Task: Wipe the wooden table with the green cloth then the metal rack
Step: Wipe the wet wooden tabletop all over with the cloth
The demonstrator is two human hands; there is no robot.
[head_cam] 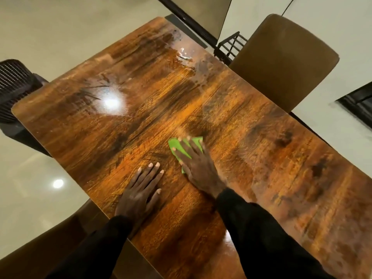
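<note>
Right hand (198, 168) lies flat on the green cloth (175, 144), fingers spread wide, palm pressing it onto the bench (261, 158). Nothing is pinched; we read it as a flat push so the whole cloth rubs the wood. Cloth is folded small and sits near the middle of the bench, a bit toward the near edge. It is mostly under the fingers, with green showing between them and at the far corners. Hand and cloth look blurred, so we judge a wiping stroke is under way.

Left hand (141, 190) rests just beside, palm down on bare wood, fingers straight and close together, holding nothing. We take it as a brace for leaning over. The hands are near but not touching. Both arms are in black sleeves (261, 228).

Far end of the bench shows a wet streaky patch (187, 55) and a bright lamp glare (111, 102). Wiped or just wetted there, we cannot tell. Right part of the bench looks dull and smeary, likely not done yet.

Around:
- brown chair (285, 63) against the far right edge
- dark mesh chair (14, 85) at the left corner
- pale floor (30, 57)
- metal rack (231, 46) beyond the far corner, partly hidden behind the brown chair, untouched

Nothing lies on the bench in the cloth's path. For the rack, we expect the chair back to get in the way of reaching.
</note>
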